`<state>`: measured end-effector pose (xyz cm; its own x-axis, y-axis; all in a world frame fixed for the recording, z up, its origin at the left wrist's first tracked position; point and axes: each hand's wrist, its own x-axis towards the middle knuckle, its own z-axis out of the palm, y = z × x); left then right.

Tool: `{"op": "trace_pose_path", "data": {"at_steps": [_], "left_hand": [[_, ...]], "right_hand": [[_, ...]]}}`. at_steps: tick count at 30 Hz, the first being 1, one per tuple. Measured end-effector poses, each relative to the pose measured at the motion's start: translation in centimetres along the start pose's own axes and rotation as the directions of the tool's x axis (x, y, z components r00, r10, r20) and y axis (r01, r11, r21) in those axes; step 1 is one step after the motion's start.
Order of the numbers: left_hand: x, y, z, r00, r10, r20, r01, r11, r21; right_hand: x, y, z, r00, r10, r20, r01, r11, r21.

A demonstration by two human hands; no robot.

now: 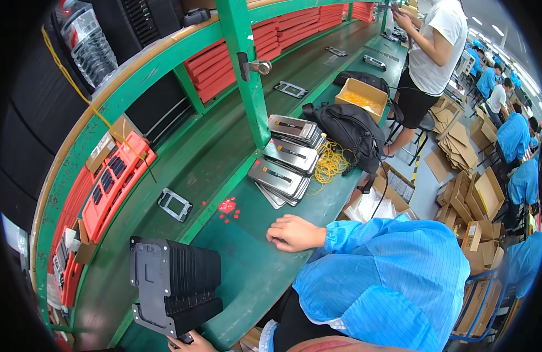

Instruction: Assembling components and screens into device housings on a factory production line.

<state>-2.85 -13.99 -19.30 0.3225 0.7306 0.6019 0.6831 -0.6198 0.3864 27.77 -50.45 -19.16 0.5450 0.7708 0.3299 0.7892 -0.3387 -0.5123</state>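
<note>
My right hand (295, 233) rests on the green bench (253, 252), its fingers curled in with nothing visible in them. At the lower edge of the picture, my left hand (191, 343) has its fingers bent against the bottom corner of a stack of black flat casings (191, 273). What those fingers grip is partly hidden. The stack stands on the bench, to the left of my right hand. Beyond that hand lie several piles of silver metal panels (279, 176). Small red pieces (227, 206) are scattered between the stack and the panels.
A sunken green track (218, 141) runs behind the bench, with a grey frame (174, 205) on it. Yellow cord (329, 164), a black backpack (353, 132) and a cardboard box (362, 97) lie farther along. Another person (432, 53) stands at the far end.
</note>
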Motion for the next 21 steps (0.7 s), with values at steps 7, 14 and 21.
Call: {"op": "trace_pose_path", "data": {"at_steps": [7,14,21], "left_hand": [[0.3,1.0,-0.1,0.998,0.039,-0.044,-0.038,0.999,0.027],[-0.3,-2.8,2.3,1.0,0.001,-0.021,-0.001,1.0,-0.005],[-0.7,-3.5,2.3,0.998,-0.061,0.023,0.062,0.997,-0.035]], "right_hand": [[0.2,0.2,-0.1,0.999,0.022,0.032,-0.021,0.999,-0.023],[0.2,0.2,0.1,1.0,-0.002,-0.009,0.002,1.0,-0.02],[3.2,-1.3,-0.7,0.993,0.089,0.084,-0.1,0.985,0.144]]}}
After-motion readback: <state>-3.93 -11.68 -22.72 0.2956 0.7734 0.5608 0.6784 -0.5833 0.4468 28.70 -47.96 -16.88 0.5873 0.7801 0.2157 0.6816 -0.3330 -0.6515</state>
